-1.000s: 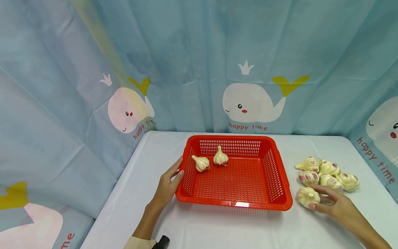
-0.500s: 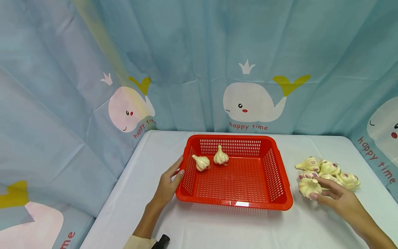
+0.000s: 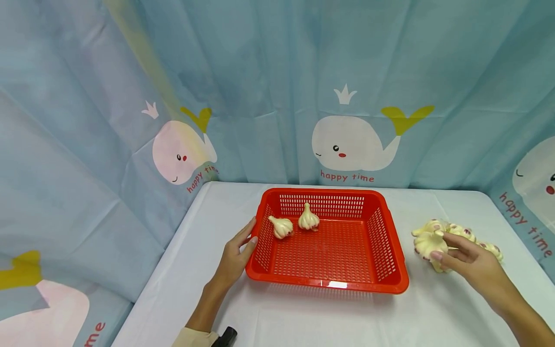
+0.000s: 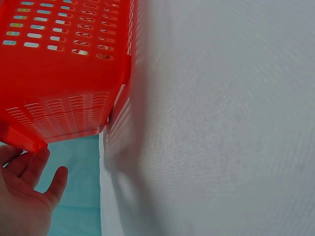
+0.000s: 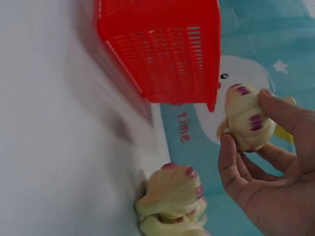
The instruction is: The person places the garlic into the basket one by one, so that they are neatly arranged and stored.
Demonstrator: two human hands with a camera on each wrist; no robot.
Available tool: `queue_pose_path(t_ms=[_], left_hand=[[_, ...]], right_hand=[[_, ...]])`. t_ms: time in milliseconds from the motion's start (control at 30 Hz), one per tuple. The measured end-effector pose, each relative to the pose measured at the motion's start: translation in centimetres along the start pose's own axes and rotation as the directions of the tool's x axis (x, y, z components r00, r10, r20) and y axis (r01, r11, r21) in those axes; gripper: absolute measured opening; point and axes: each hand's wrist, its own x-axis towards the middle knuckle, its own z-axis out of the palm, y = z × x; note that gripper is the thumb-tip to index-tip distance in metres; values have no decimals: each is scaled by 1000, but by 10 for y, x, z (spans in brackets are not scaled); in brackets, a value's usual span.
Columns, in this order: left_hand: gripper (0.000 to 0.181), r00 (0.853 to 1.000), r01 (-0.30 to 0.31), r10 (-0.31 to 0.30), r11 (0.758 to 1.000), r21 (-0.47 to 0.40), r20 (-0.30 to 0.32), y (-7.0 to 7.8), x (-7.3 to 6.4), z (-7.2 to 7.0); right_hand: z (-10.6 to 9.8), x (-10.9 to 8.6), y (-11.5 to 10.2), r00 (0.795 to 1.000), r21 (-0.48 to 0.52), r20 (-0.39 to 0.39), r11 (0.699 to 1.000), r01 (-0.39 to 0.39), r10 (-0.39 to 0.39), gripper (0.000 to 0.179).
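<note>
My right hand (image 3: 479,262) pinches a garlic bulb (image 3: 429,243) between thumb and fingers. The right wrist view shows this bulb (image 5: 248,118), cream with purple patches, held up off the table. Behind and below it lies a pile of garlic bulbs (image 3: 461,231), partly covered by the hand. My left hand (image 3: 234,258) rests its fingertips on the left rim of a red plastic basket (image 3: 327,286). In the left wrist view the fingers of that hand (image 4: 27,196) look straight, the thumb apart from the basket. Two garlic bulbs (image 3: 308,219) lie inside at the back left.
A white cloth covers the table (image 3: 329,318). Blue curtains (image 3: 269,96) printed with whales hang behind and at the sides. A dark object (image 3: 226,336) shows at the left sleeve. The basket stands in the middle, left of the garlic pile.
My right hand has lifted the garlic bulb from the table, up and slightly away from me, over the front of the pile. The left hand and the basket have stayed in place.
</note>
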Motion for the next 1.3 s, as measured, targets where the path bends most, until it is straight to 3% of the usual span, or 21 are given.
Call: queue_pose_path(t_ms=[400,667,967,1300], left_hand=[[56,1000,1,-1,1000,3,-3,1,0,0],[56,1000,15,-14,1000,12,-7,-1,0,1],[56,1000,7,-7,1000,13,-9,-4,0,0],[56,1000,-2,2,1000,11,-3,-2,0,0]], right_hand=[[2,9,-27,1000,-18,26,1000,18,-18,80],[6,14,-40,994,81,13,991,111,-112,71],[10,19,-55,989,12,-19,989,146,-146,70],[19,28,-72,979,26,-11,979,201,-201,66]])
